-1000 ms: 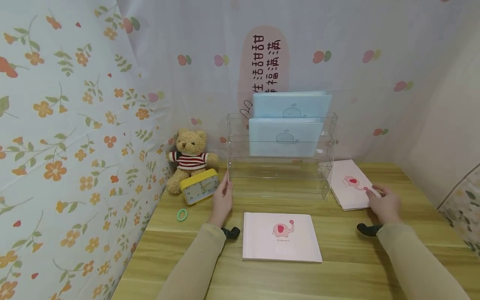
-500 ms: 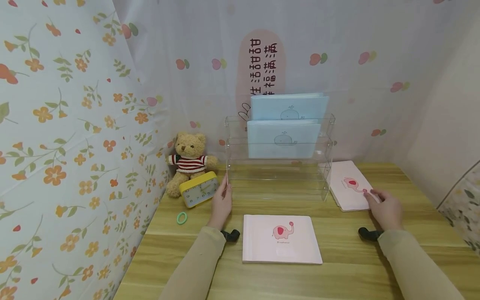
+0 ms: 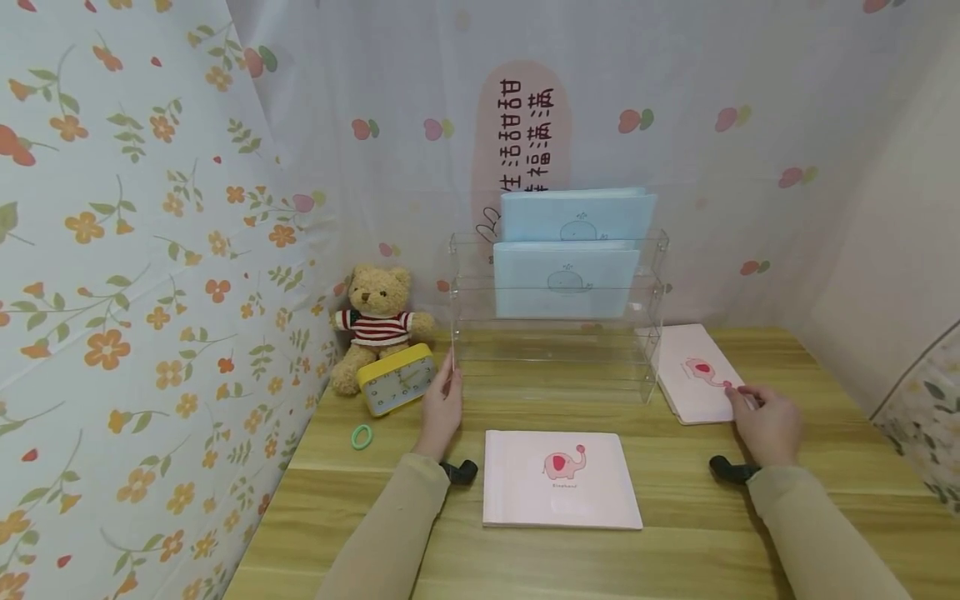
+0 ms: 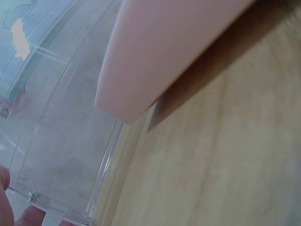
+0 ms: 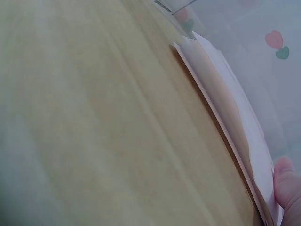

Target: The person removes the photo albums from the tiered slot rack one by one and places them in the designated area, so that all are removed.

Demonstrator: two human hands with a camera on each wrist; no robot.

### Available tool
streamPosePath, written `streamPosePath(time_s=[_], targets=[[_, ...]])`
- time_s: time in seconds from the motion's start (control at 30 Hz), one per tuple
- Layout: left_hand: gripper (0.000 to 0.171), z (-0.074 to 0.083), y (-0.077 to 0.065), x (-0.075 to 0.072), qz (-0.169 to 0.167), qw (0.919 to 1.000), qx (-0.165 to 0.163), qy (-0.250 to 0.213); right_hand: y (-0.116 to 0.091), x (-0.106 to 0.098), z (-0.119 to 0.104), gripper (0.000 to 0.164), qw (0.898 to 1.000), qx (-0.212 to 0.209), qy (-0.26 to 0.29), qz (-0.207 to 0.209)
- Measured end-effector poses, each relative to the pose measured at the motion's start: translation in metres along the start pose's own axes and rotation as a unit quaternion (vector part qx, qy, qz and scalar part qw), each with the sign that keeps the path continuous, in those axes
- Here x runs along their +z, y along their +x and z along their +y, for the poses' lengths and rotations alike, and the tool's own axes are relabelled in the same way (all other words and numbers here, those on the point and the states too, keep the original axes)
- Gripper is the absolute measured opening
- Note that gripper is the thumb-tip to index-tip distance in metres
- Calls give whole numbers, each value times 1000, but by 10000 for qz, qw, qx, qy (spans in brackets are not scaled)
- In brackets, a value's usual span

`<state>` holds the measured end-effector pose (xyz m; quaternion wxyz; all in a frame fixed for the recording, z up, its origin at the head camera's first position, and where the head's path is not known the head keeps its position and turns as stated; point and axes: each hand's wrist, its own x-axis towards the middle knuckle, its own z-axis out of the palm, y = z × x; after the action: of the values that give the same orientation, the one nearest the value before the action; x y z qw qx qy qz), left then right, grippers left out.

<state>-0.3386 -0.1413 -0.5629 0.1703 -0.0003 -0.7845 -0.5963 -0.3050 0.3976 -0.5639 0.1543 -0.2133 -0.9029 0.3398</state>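
Note:
At the left end of a clear acrylic rack (image 3: 551, 382), my left hand (image 3: 441, 410) holds the side panel. In the left wrist view its fingers (image 4: 32, 216) show through the panel, with the thumb at the left. My right hand (image 3: 770, 423) pinches the near right corner of a pink elephant booklet (image 3: 688, 367) lying at the rack's right. The right wrist view has the thumb (image 5: 286, 181) on its cover, the page edges slightly apart. A second pink elephant booklet (image 3: 558, 504) lies flat between my forearms. Two blue whale booklets (image 3: 525, 292) stand in the rack's upper tiers.
Left of the rack sits a teddy bear (image 3: 378, 312) in a striped shirt, behind a yellow alarm clock (image 3: 397, 379) close to my left hand. A green ring (image 3: 362, 437) lies nearer on the wooden table (image 3: 360, 487). Patterned curtains (image 3: 405, 167) stand behind and at the left.
The head view has shifted slightly. Both hands keep their places, the left on the rack and the right at the booklet's corner.

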Motion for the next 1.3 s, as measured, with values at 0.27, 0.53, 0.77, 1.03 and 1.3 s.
streamPosePath(time_s=[0.27,0.53,0.77,1.03,1.3], targets=[[50,1,-1,-1,-106,9998,-152,-2,-1,1,-1,59,9998,154,116,-20],[51,-15,2,4,-107,9997,234,20,-7,-5,4,56,9981,156,490,338],[50,-5,-2,2,-115,9998,-151,23,-10,-8,-20,51,9926,-643,511,893],[50,0,-2,-1,-181,9995,-272,-29,-10,-21,-113,46,9598,-2405,991,1055],[50,-19,3,2,-56,10000,-14,38,-13,-32,-206,64,9531,-2726,1287,277]])
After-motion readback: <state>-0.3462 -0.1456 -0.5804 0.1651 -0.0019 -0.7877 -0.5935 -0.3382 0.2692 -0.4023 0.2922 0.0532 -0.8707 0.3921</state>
